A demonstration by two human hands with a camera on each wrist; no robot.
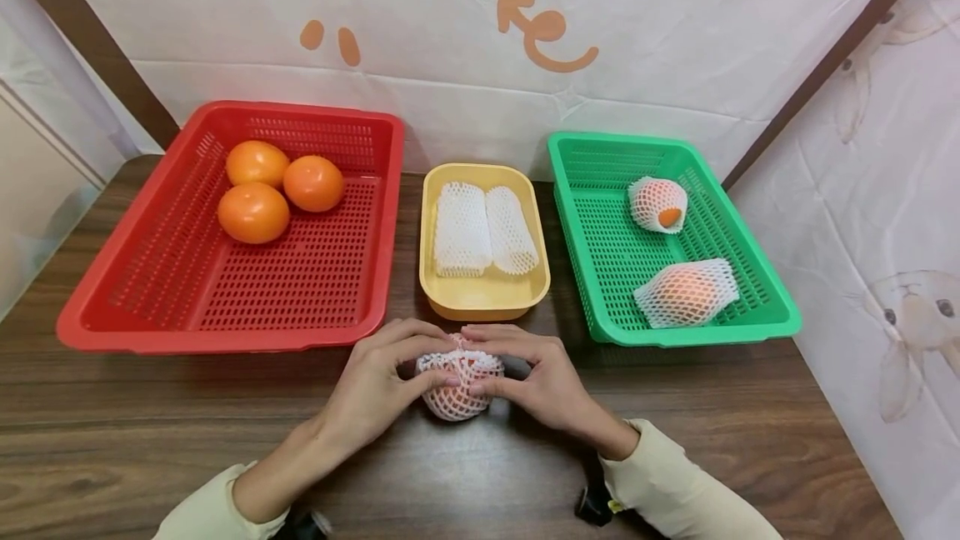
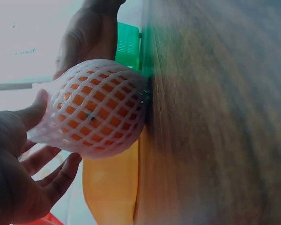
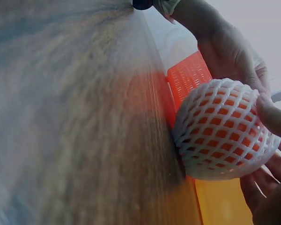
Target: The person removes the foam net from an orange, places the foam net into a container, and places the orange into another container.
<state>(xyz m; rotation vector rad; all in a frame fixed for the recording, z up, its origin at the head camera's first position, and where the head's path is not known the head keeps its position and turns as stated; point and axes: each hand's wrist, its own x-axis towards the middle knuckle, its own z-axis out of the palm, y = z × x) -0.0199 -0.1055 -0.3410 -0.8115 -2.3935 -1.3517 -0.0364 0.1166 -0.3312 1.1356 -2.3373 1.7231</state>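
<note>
An orange wrapped in white foam net (image 1: 458,386) sits on the wooden table just in front of the yellow tray (image 1: 484,297). My left hand (image 1: 378,390) holds it from the left, fingers curled over its top, and my right hand (image 1: 536,377) holds it from the right, pinching the net near the top. The netted orange (image 2: 98,108) fills the left wrist view, with my left hand (image 2: 23,164) beside it. In the right wrist view the netted orange (image 3: 222,129) rests against the table, my right hand's fingers (image 3: 271,117) on it.
A red basket (image 1: 127,273) at left holds three bare oranges (image 1: 253,212). The yellow tray holds two empty foam nets (image 1: 483,230). A green basket (image 1: 592,273) at right holds two netted oranges (image 1: 684,293). A cloth backdrop closes the back and right side.
</note>
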